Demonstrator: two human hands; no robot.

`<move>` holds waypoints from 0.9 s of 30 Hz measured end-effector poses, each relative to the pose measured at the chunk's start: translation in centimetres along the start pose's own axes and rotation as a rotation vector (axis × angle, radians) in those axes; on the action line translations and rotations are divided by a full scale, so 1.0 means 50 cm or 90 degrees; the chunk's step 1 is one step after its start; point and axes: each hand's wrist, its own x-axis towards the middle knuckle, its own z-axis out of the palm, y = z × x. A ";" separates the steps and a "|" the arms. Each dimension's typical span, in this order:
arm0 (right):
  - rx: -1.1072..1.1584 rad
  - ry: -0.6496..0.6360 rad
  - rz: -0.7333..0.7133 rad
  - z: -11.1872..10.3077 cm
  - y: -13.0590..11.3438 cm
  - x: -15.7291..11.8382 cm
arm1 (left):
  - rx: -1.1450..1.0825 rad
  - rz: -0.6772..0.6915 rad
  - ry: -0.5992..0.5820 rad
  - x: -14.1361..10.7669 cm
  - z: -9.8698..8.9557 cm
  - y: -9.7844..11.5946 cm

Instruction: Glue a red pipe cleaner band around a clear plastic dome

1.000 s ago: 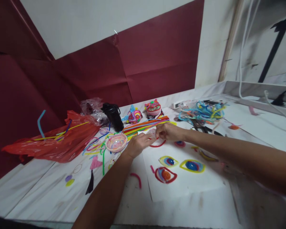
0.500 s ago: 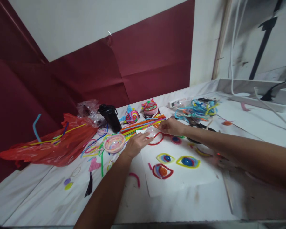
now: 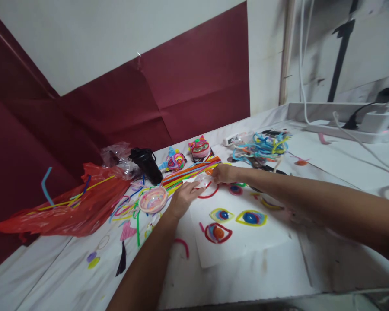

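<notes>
My left hand (image 3: 183, 199) rests at the far left corner of a white paper sheet (image 3: 243, 246), its thumb and fingers at the edge of a small clear plastic piece (image 3: 201, 179). Opposite it, my right hand (image 3: 224, 173) is closed, fingertips pinched by the piece's other side; a bit of orange shows there, too small to name. Just below the hands lies a curved red pipe cleaner (image 3: 210, 194). Nearer on the sheet are eye shapes coiled from pipe cleaners: two with yellow outlines (image 3: 251, 218) and a red-rimmed one (image 3: 218, 233) with an orange centre.
Behind the hands lies a bundle of coloured pipe cleaners (image 3: 191, 172), with two colourful crafted figures (image 3: 200, 147) beyond. Left are a pink bowl (image 3: 153, 200), a black bottle (image 3: 146, 166) and a red plastic bag (image 3: 94, 194). Blue pipe cleaners (image 3: 261, 147) and a power strip (image 3: 353, 131) are right.
The whole view has shifted slightly, so things appear a little further left. Both hands stay at the clear plastic piece, with barely any movement of the fingers.
</notes>
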 end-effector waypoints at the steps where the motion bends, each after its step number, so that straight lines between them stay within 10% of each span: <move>1: 0.011 -0.011 0.011 -0.004 -0.005 0.002 | -0.007 0.000 0.003 0.000 0.002 -0.001; 27: 0.704 0.149 0.150 0.013 -0.054 -0.014 | -0.210 -0.218 0.035 -0.025 0.022 -0.008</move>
